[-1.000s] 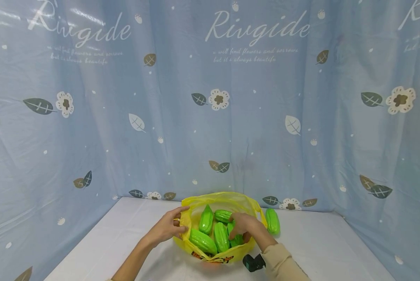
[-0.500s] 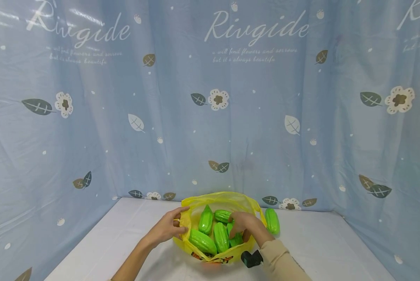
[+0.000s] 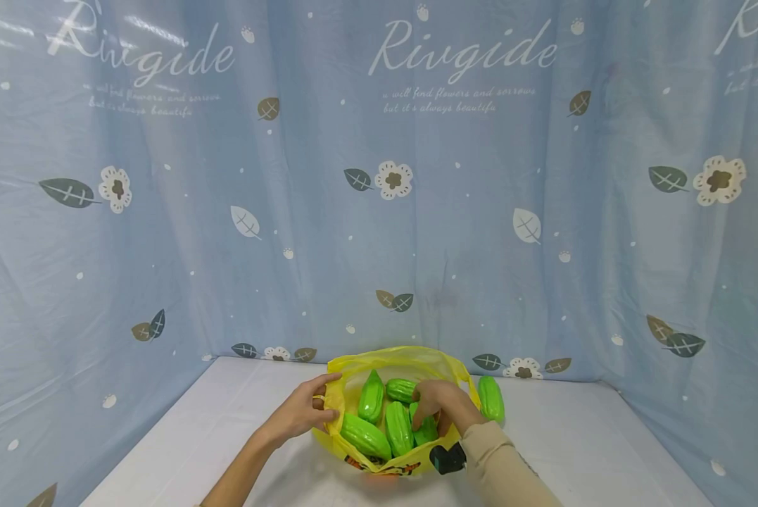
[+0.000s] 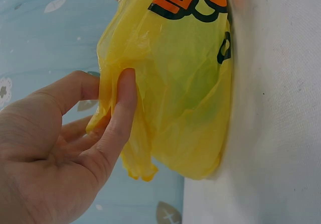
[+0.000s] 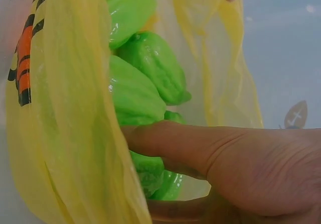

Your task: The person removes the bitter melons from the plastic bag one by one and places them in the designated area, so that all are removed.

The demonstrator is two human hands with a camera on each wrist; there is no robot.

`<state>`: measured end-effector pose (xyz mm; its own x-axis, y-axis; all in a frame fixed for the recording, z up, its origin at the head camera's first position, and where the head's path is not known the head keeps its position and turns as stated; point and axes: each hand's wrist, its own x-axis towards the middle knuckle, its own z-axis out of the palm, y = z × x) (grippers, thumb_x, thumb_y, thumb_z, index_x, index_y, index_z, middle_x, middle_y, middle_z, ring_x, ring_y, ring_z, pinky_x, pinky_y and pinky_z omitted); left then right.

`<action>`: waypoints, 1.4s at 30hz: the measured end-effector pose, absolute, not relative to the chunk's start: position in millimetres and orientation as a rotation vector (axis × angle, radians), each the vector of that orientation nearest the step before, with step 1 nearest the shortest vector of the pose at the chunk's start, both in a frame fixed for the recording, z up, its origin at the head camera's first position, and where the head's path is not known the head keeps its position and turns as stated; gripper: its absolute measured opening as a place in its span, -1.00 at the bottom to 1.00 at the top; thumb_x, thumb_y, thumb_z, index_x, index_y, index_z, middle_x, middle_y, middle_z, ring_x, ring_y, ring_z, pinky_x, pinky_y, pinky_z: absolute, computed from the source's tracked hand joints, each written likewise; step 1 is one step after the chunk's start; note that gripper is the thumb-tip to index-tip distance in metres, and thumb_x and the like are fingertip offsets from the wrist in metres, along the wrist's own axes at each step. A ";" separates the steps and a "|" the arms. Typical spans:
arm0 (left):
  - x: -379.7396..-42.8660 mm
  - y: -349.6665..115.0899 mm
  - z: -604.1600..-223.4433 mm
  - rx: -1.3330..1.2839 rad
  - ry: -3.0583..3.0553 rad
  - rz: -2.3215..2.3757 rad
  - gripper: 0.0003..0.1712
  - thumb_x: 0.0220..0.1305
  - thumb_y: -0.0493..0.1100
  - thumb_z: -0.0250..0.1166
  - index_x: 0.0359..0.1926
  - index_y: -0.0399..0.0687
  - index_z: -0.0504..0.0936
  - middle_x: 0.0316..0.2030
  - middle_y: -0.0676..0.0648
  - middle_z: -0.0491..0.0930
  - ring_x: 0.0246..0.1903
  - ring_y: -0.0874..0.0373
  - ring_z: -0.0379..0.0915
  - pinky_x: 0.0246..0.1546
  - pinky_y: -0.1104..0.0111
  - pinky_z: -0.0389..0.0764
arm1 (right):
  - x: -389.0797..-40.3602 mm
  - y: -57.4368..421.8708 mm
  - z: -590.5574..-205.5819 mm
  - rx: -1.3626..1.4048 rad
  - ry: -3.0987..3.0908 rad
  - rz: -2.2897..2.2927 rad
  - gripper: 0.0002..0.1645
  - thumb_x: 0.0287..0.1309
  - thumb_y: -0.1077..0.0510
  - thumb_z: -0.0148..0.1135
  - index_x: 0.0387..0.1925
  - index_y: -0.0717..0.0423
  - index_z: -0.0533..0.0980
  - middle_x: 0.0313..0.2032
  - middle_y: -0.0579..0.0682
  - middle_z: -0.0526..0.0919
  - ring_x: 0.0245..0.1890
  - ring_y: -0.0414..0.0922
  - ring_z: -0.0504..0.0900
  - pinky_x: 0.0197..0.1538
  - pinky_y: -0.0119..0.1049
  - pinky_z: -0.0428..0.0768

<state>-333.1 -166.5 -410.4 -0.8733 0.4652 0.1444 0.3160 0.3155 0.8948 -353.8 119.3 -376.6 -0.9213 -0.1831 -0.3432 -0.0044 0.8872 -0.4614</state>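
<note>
A yellow plastic bag (image 3: 343, 365) stands with its mouth wide, several glossy green ribbed gourds inside, much like bitter melons. On its left edge, my left hand (image 3: 299, 410) pinches the plastic between thumb and fingers, which the left wrist view shows close up around the folded film (image 4: 135, 113). My right hand (image 3: 443, 405) reaches in over the right edge. Its thumb and fingers hold the rightmost gourd (image 3: 424, 431), seen partly behind the thumb in the right wrist view. The undersides of the right fingers are hidden.
Another green gourd (image 3: 491, 399) lies outside, just right of the bag. A small black device (image 3: 447, 459) sits by the right wrist. The white tabletop (image 3: 581, 440) ends at a blue patterned curtain (image 3: 448, 267) behind and on both sides.
The right forearm and the black device by its wrist have shifted slightly left. Both hands keep their places at the bag, and the gourds lie as before.
</note>
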 end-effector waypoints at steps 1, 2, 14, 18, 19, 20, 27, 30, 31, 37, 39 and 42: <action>-332.9 -166.5 -410.3 0.727 2.431 1.604 -0.14 0.24 -0.30 0.29 0.48 -0.32 0.09 -0.05 -0.32 0.53 -0.21 0.09 0.64 -0.38 0.27 0.76 | -354.1 119.2 -377.0 -0.137 2.672 -0.656 -0.29 0.01 0.21 0.48 0.23 0.17 0.45 -0.10 0.28 0.63 -0.44 0.15 0.73 -0.34 -0.08 0.76; -332.9 -166.4 -410.5 0.725 2.430 1.605 -0.14 0.24 -0.30 0.29 0.48 -0.32 0.09 -0.04 -0.31 0.53 -0.21 0.09 0.64 -0.38 0.27 0.76 | -354.4 119.2 -377.3 -0.137 2.672 -0.656 -0.29 0.02 0.21 0.47 0.24 0.17 0.45 -0.10 0.28 0.63 -0.45 0.15 0.73 -0.33 -0.08 0.76; -334.6 -167.2 -413.2 0.724 2.437 1.631 -0.18 0.24 -0.31 0.30 0.45 -0.35 0.14 -0.02 -0.32 0.53 -0.16 0.02 0.64 -0.38 0.26 0.76 | -353.9 119.6 -379.6 -0.133 2.678 -0.662 -0.29 0.02 0.19 0.48 0.23 0.17 0.45 -0.14 0.30 0.63 -0.44 0.15 0.73 -0.36 -0.09 0.75; -333.6 -167.1 -412.9 0.734 2.426 1.657 -0.19 0.24 -0.34 0.30 0.44 -0.38 0.15 -0.03 -0.35 0.50 -0.17 0.02 0.63 -0.40 0.24 0.76 | -355.0 119.5 -381.7 -0.124 2.669 -0.680 -0.29 0.00 0.19 0.49 0.23 0.17 0.45 -0.17 0.30 0.63 -0.45 0.15 0.73 -0.35 -0.07 0.75; -333.2 -166.9 -412.7 0.729 2.424 1.662 -0.20 0.24 -0.34 0.30 0.43 -0.38 0.15 -0.02 -0.35 0.50 -0.17 0.02 0.63 -0.40 0.24 0.76 | -355.7 119.7 -382.1 -0.124 2.667 -0.683 -0.28 0.00 0.19 0.49 0.23 0.16 0.45 -0.17 0.30 0.63 -0.46 0.15 0.73 -0.35 -0.07 0.75; -332.8 -166.8 -412.5 0.725 2.420 1.669 -0.20 0.24 -0.34 0.30 0.43 -0.38 0.15 -0.02 -0.35 0.49 -0.17 0.02 0.63 -0.40 0.24 0.76 | -356.1 119.7 -382.7 -0.121 2.664 -0.689 -0.28 0.00 0.20 0.50 0.22 0.16 0.45 -0.18 0.31 0.63 -0.46 0.15 0.72 -0.35 -0.07 0.75; -331.0 -165.5 -411.5 0.687 2.419 1.684 -0.20 0.23 -0.34 0.31 0.43 -0.37 0.16 0.02 -0.36 0.48 -0.14 -0.01 0.63 -0.39 0.23 0.77 | -357.0 120.5 -383.7 -0.128 2.659 -0.706 -0.28 -0.01 0.20 0.50 0.22 0.16 0.45 -0.16 0.30 0.63 -0.48 0.13 0.72 -0.39 -0.08 0.75; -331.8 -166.0 -412.1 0.682 2.423 1.682 -0.20 0.23 -0.34 0.31 0.43 -0.38 0.16 0.04 -0.37 0.47 -0.14 0.00 0.63 -0.38 0.23 0.77 | -356.1 120.9 -383.4 -0.126 2.654 -0.732 -0.28 0.00 0.22 0.49 0.23 0.18 0.45 -0.14 0.30 0.63 -0.49 0.14 0.71 -0.39 -0.07 0.75; -332.2 -166.4 -412.2 0.681 2.422 1.683 -0.20 0.22 -0.35 0.31 0.42 -0.39 0.16 0.04 -0.37 0.47 -0.13 0.00 0.63 -0.38 0.23 0.77 | -355.5 121.0 -383.4 -0.127 2.654 -0.736 -0.28 0.00 0.22 0.49 0.23 0.18 0.44 -0.15 0.31 0.63 -0.50 0.15 0.71 -0.39 -0.07 0.75; -334.1 -168.5 -413.0 0.688 2.421 1.687 -0.20 0.22 -0.37 0.29 0.41 -0.45 0.15 0.06 -0.41 0.46 -0.13 -0.01 0.64 -0.35 0.22 0.77 | -354.0 121.4 -381.5 -0.143 2.647 -0.733 -0.27 0.01 0.22 0.48 0.24 0.18 0.43 -0.11 0.31 0.62 -0.50 0.16 0.72 -0.38 -0.04 0.75; -334.2 -167.9 -413.1 0.684 2.429 1.678 -0.20 0.21 -0.37 0.29 0.41 -0.45 0.15 0.06 -0.41 0.45 -0.13 -0.01 0.64 -0.35 0.22 0.77 | -355.0 121.9 -381.9 -0.159 2.651 -0.714 -0.28 0.01 0.21 0.48 0.24 0.17 0.44 -0.10 0.30 0.62 -0.50 0.15 0.71 -0.40 -0.06 0.75; -333.6 -166.7 -412.8 0.670 2.436 1.668 -0.20 0.21 -0.36 0.30 0.41 -0.43 0.17 0.07 -0.40 0.45 -0.12 -0.02 0.64 -0.35 0.22 0.77 | -356.8 122.7 -382.6 -0.169 2.653 -0.704 -0.29 0.01 0.21 0.48 0.23 0.15 0.44 -0.02 0.29 0.59 -0.49 0.13 0.71 -0.41 -0.08 0.74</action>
<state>-333.6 -166.7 -412.8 -0.8957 0.4180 0.1516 0.2925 0.2972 0.9089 -356.8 122.7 -382.6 -0.9171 -0.2118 -0.3378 -0.0164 0.8666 -0.4988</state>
